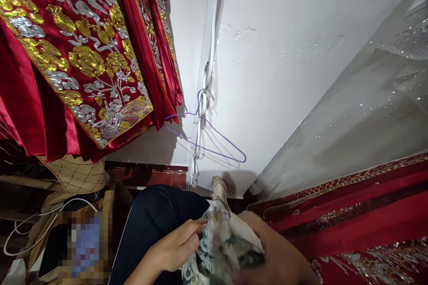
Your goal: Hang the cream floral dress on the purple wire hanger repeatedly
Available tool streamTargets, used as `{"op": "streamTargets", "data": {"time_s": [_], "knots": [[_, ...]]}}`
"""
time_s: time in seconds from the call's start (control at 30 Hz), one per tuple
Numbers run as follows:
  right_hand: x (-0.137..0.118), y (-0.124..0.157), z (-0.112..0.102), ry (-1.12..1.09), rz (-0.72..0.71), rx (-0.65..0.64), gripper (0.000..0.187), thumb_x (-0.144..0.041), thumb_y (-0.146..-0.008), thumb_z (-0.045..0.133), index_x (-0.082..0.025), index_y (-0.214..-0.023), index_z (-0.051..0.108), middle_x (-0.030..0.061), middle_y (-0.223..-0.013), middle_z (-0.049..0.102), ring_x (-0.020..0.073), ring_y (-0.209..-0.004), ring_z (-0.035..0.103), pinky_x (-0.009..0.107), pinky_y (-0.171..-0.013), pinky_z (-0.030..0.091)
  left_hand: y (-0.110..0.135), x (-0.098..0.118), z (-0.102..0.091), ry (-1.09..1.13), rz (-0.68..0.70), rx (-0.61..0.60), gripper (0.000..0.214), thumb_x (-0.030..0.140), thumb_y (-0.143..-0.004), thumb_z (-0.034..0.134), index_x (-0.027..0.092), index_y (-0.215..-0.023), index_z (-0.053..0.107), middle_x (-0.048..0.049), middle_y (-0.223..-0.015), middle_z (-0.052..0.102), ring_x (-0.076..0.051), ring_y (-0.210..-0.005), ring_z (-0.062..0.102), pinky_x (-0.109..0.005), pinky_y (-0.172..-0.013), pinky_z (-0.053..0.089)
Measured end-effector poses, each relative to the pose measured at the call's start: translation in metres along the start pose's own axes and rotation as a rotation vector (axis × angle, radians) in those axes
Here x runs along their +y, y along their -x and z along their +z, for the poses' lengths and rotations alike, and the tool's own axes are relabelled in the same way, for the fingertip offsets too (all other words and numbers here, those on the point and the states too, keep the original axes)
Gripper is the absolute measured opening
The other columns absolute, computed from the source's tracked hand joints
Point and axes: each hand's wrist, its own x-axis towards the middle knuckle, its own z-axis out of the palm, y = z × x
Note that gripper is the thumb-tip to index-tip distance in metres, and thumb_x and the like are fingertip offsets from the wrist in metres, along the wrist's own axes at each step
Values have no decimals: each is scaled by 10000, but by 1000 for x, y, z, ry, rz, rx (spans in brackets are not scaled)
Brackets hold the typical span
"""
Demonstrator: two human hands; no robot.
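Closely, hand by hand:
Left hand (177,245): low in the view over the lap, palm down, fingers curled onto the near-left side of a bundled patterned cloth (224,242), pinching its edge.
Right hand (267,254): close to the camera and blurred, just right of the bundle, seemingly cupped under and against it; the fingers are hidden, so its grip cannot be told for sure.
Cloth position: between both hands, touching each; its long axis runs from the lap up and away toward a shoe (219,187).
Nearer hand: the left shows the clearer hold.
Leg: dark trousers (157,218) under the left hand.
Beyond: a purple wire hanger (214,142) on the white wall.
Sides: red embroidered garments (83,53) hanging upper left; red fabric (351,213) lower right.
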Motion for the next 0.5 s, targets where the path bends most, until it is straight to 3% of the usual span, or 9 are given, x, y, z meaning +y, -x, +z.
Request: {"op": "streamTargets", "data": {"time_s": [0.03,0.1,0.2,0.27,0.4,0.5], "knots": [[-5,-6,-8,37,-77,66,101,-289,-787,761,-222,-760,691,27,-755,665,209,-726,598,304,-631,497,1,1,-3,-11,-25,-13,705,706,-962,277,176,-1122,714,-134,-1109,707,-281,-1020,636,-337,-939,459],[-15,-22,-25,113,-252,325,143,-194,-699,748,-221,-656,614,9,-631,574,183,-610,522,295,-535,399,1,8,-18,-53,-51,10,546,626,-967,422,182,-947,737,-77,-951,716,-233,-860,632,-283,-817,466],[-28,-49,-55,145,-356,751,152,-164,-650,719,-213,-749,615,-26,-615,507,123,-527,420,251,-480,296,-3,22,-51,-221,-116,283,367,480,-949,559,178,-786,688,-19,-759,641,-181,-731,560,-242,-698,414],[-28,-64,-73,92,-373,899,238,-178,-642,700,-204,-874,651,-27,-651,524,115,-537,419,235,-487,300,-5,28,-71,-313,-163,415,327,454,-940,582,180,-777,658,-2,-736,607,-163,-705,528,-231,-655,378],[-12,-84,-93,-99,-341,1001,315,-236,-735,622,-182,-1038,686,-11,-709,532,117,-575,437,221,-499,328,-2,31,-90,-373,-222,369,270,449,-958,560,215,-919,689,12,-826,667,-154,-715,559,-226,-663,373],[2,-112,-89,-98,-248,811,314,-347,-832,591,-164,-1063,697,-6,-708,535,125,-582,447,224,-499,354,0,27,-96,-371,-226,410,290,438,-979,525,217,-948,710,5,-814,678,-160,-723,571,-230,-682,388]]}}
